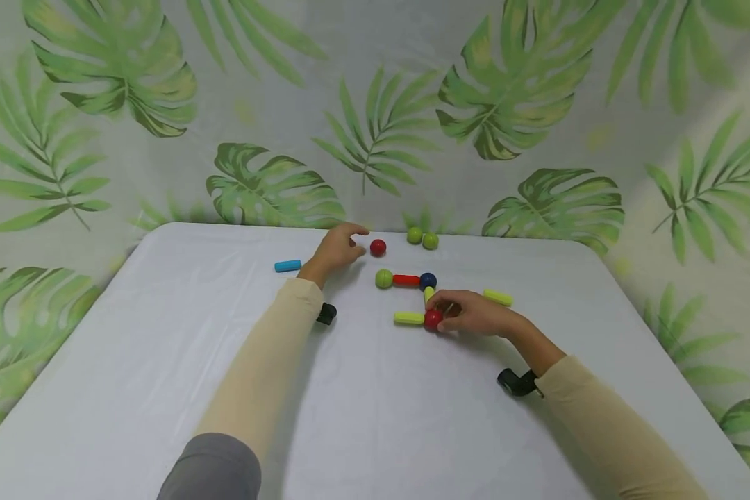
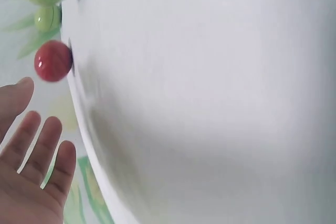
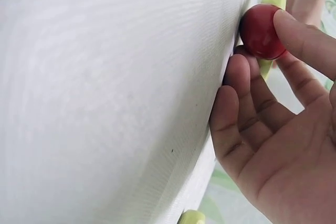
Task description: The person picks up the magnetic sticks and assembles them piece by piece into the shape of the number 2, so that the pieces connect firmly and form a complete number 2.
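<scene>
White table (image 1: 362, 423) before a leaf-print backdrop (image 1: 375, 128)

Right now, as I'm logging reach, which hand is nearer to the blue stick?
The left. The left hand is just right of the blue stick; the right hand is farther right, pinching the nearer red ball.

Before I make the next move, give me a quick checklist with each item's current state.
1. Right hand steadying the gripped red ball: ok, thumb and finger pinch it.
2. Left hand free: ok, open and holding nothing.
3. Loose red ball near the left hand: ok, close but not touching.
4. Yellow stick left of the gripped red ball, capped at its outer end: not ok, bare.
5. Green ball, red stick and blue ball in line: ok.
6. Joints tight: cannot tell.
</scene>
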`<state>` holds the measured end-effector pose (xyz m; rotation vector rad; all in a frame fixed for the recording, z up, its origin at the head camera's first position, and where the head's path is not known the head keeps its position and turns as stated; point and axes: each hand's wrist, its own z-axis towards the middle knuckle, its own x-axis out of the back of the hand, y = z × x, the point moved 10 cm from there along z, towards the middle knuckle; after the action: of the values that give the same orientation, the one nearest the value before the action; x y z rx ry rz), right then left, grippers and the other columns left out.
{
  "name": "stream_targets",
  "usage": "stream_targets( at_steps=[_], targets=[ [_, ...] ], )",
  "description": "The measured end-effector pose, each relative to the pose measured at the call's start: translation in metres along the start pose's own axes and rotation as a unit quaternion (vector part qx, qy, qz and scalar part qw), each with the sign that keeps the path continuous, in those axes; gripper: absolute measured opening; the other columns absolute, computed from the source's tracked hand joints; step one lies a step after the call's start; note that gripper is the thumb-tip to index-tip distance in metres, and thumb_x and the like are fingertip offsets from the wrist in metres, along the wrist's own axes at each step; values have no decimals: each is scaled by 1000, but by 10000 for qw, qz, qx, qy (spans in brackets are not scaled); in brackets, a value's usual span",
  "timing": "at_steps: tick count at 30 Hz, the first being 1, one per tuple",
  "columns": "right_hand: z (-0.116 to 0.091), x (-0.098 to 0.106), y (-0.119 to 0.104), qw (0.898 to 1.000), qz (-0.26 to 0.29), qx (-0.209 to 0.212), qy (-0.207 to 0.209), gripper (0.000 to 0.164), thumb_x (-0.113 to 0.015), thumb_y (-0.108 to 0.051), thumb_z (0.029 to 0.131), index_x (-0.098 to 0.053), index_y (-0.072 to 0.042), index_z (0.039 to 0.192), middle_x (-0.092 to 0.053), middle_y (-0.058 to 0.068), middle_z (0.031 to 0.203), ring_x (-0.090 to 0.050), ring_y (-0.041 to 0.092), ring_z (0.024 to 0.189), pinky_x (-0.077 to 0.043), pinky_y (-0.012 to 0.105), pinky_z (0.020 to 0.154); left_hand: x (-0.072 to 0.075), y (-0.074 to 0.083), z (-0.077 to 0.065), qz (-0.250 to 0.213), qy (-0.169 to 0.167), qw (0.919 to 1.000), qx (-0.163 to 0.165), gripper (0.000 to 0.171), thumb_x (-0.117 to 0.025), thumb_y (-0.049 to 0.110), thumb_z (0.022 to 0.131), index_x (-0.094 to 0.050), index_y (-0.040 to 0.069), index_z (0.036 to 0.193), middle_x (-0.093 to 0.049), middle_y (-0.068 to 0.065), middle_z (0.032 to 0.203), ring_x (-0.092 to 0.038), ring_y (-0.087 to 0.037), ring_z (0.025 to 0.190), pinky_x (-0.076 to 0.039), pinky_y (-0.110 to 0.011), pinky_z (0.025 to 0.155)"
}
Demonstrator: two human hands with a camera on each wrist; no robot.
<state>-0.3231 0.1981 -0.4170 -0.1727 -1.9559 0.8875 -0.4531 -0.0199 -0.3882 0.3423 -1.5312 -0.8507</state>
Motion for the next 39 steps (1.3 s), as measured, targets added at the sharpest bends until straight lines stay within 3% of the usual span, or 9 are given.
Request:
stream_targets(
  at_steps=[9, 17, 26, 39],
  targets=[
    [0, 1, -1, 9999, -30, 125, -20, 31, -68, -15, 93, -61, -20, 123, -63, 6, 121, -57, 23, 112, -50, 42, 98, -23, 14, 12, -116, 166, 9997, -155, 42, -60, 8, 93, -61, 12, 135, -55, -4, 146, -60, -28, 115, -49, -40, 101],
    [0, 3, -5, 10000, -8, 20, -33, 31, -67, -15, 93, -61, -20, 123, -63, 6, 120, -56, 25, 112, -49, 43, 98, -25, 18, 12, 243, 242, 9991, -242, 34, -61, 6, 92, -69, 11, 125, -63, -10, 135, -61, -29, 115, -47, -39, 105],
    [-1, -1, -2, 10000, 72, 22, -63, 33, -67, -14, 94, -60, -18, 125, -62, 8, 120, -57, 25, 112, -50, 44, 100, -30, 13, 11, 257, 216, 9992, -208, 34, -63, 7, 91, -68, 10, 124, -66, -12, 127, -60, -28, 110, -48, -39, 102],
    [-2, -1, -3, 10000, -19, 0, 14, 31, -66, -15, 94, -60, -18, 125, -63, 9, 120, -56, 26, 112, -50, 43, 97, -33, 11, 4, 303, -67, 9995, -33, 36, -62, 7, 93, -65, 10, 129, -62, -12, 133, -56, -28, 120, -44, -39, 109]
  ],
)
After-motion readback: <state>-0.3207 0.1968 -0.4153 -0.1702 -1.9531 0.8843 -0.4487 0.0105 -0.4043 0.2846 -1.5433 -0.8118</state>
